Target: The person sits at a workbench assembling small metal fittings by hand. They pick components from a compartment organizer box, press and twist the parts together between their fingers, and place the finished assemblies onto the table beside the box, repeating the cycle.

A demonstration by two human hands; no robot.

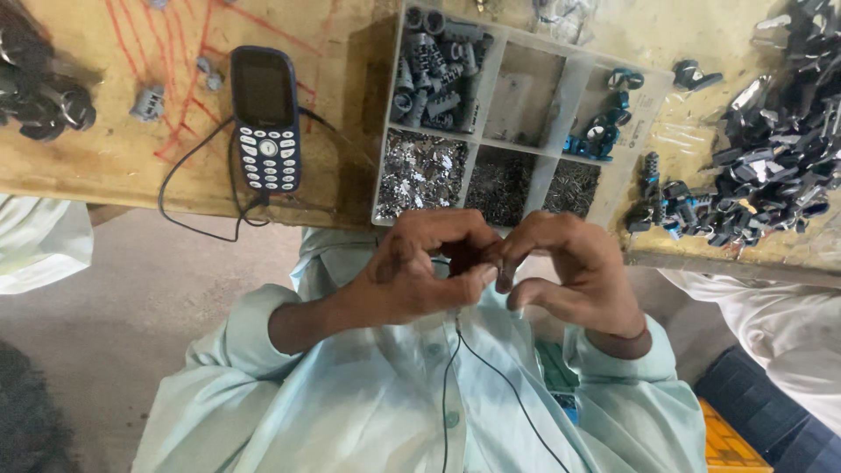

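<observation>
Wooden workbench (131, 158) ahead bears our compartment tray (574, 96) and keypad phone (265, 118); our left hand (420, 271) and right hand (569, 271) curl fingertip-to-fingertip, pinching something too small to identify.

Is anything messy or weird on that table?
A bit messy, yes. A heap of small dark parts sprawls loose at one end instead of in the divided tray, whose middle compartment looks nearly empty. Red scribbles mark the wood beside the phone. Nothing looks broken.

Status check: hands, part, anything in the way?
Left hand and right hand pinched together on a small part, hidden by fingers. Compartment tray just beyond. Nothing between them.
</observation>
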